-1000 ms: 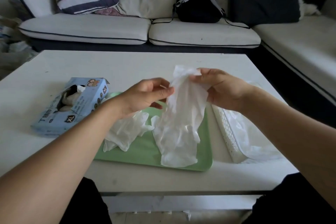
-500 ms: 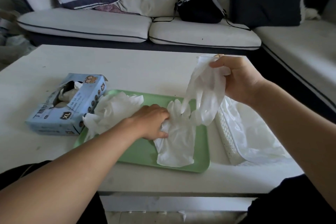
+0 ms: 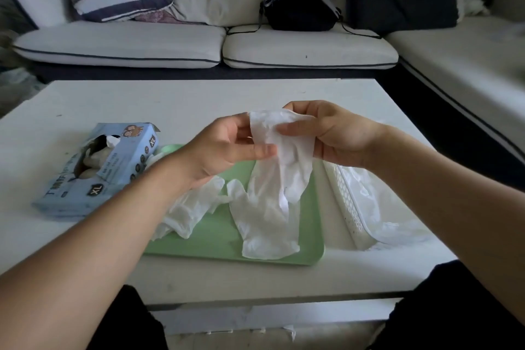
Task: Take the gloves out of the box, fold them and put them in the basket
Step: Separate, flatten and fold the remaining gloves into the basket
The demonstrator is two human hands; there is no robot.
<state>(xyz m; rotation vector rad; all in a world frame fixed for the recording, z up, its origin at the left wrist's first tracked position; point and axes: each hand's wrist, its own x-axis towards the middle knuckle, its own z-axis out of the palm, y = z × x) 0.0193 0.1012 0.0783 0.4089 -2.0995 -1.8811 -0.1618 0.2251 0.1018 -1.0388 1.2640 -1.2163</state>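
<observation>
White gloves lie over a pale green tray, beside a light blue box and a white basket.

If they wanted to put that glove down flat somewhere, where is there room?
The near strip of the green tray, between the two lying gloves, is bare, and so is the white table beyond the hands, toward the sofa. Between the blue box and the white basket it is crowded.

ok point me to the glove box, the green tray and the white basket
glove box (image 3: pixel 113 162): head view, on its blue side panel
green tray (image 3: pixel 216 239): head view, on the bare surface between the gloves
white basket (image 3: pixel 345 202): head view, on its perforated left wall
</observation>
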